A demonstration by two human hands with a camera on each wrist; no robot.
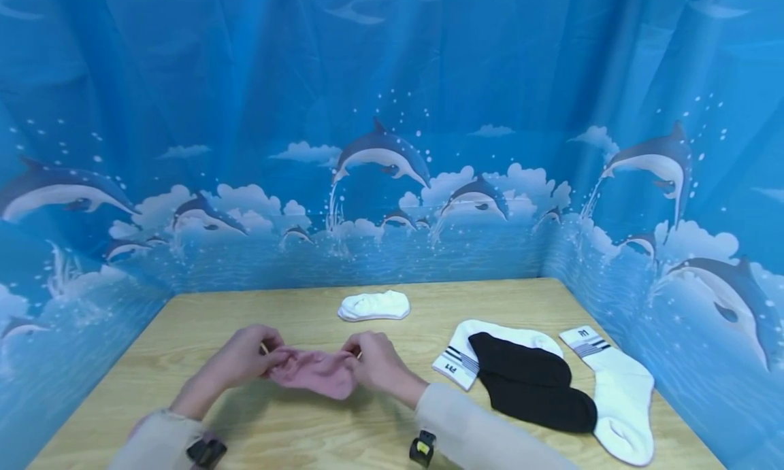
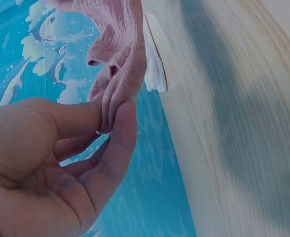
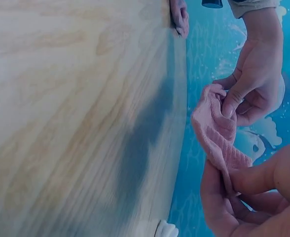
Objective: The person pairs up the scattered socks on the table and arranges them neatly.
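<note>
A pink sock [image 1: 315, 371] is stretched between both hands, just above the wooden table. My left hand [image 1: 241, 354] pinches one end of it between thumb and fingers; the left wrist view shows the ribbed pink fabric [image 2: 123, 59] bunched at those fingertips. At the other end, my right hand [image 1: 376, 361] pinches the sock with thumb and forefinger. Beyond the hands lies a folded pair of white low-cut socks [image 1: 373, 306]. Another pinkish item [image 3: 180, 19] shows at the table edge in the right wrist view, too partial to identify.
On the right side of the table [image 1: 294, 443] lie black socks [image 1: 539, 388], partly over a white striped-cuff sock [image 1: 462, 344]. Another white striped sock [image 1: 625, 395] lies beside them near the right edge. A blue dolphin-print curtain [image 1: 392, 239] encloses the back and sides.
</note>
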